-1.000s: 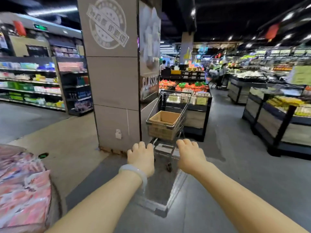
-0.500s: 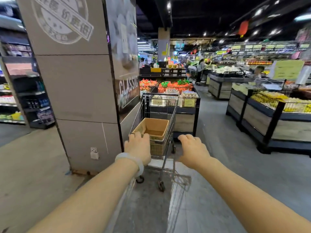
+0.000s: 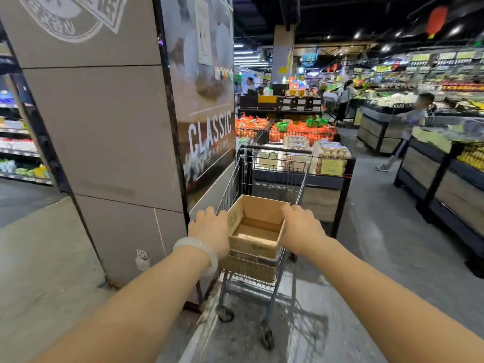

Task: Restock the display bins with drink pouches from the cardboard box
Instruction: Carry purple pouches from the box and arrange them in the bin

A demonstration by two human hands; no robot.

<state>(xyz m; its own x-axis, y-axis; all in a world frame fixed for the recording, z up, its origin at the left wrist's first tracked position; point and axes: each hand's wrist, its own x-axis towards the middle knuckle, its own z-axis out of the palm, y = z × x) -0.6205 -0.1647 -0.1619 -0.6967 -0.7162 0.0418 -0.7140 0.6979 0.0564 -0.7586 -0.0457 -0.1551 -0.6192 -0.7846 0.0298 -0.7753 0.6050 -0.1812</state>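
Observation:
An open cardboard box [image 3: 255,247] sits in the basket of a wire shopping cart [image 3: 272,163] straight ahead of me. Only a flat piece of card shows on its bottom. My left hand [image 3: 209,231], with a pale bangle at the wrist, holds the box's left side. My right hand [image 3: 302,229] grips the right rim near the far corner. No drink pouches or display bin can be seen.
A wide tiled pillar [image 3: 104,132] with a "CLASSIC" poster stands close on the left of the cart. Behind the cart is a black produce stand [image 3: 324,182] with eggs and red nets. More stands [image 3: 442,176] line the right; a person [image 3: 408,129] walks the aisle between.
I have walked up to the cart, so pillar and cart are nearer. Both hands went from reaching in the air to the sides of the box. The pink packs at lower left left the view.

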